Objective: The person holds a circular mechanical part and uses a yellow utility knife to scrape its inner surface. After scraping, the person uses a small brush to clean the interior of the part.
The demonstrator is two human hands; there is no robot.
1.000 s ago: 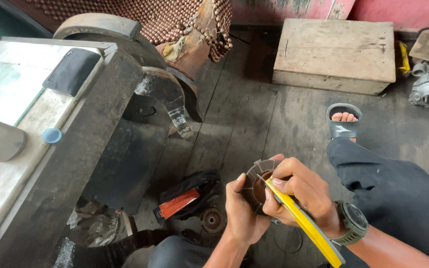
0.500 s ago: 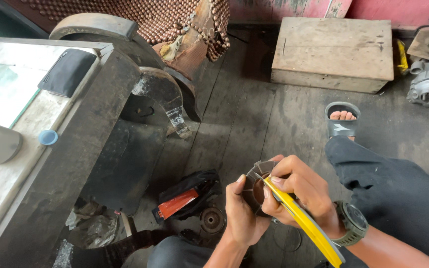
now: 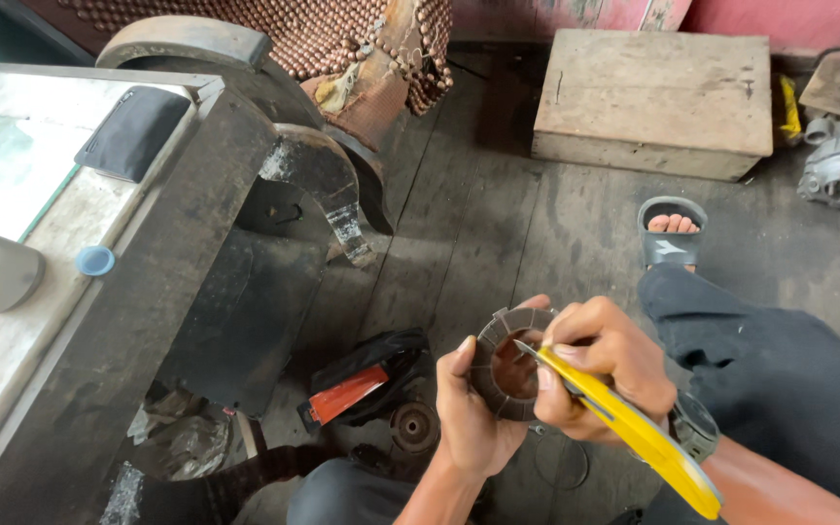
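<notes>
Left hand (image 3: 473,418) wrapped around the outer rim of a dark ring-shaped part (image 3: 507,362), held in the air over the floor, just in front of the knees. Right hand (image 3: 600,365) closed on a yellow utility knife (image 3: 634,433); blade tip sits inside the ring's opening, against its inner edge. Both hands touch across the ring.

Open floor lies ahead of the hands up to the wooden box (image 3: 655,102). To the left, the desk (image 3: 60,321) edge and a dark curved metal piece (image 3: 318,185) close that side off. A black and red tool (image 3: 362,379) lies on the floor just left of the left hand. A sandalled foot (image 3: 671,231) rests to the right.

Against the earlier frames: grip unchanged, ring and knife in nearly the same place; only the view shifted slightly.

Floor is worn dark wooden planks (image 3: 478,214); red wall behind the box.
</notes>
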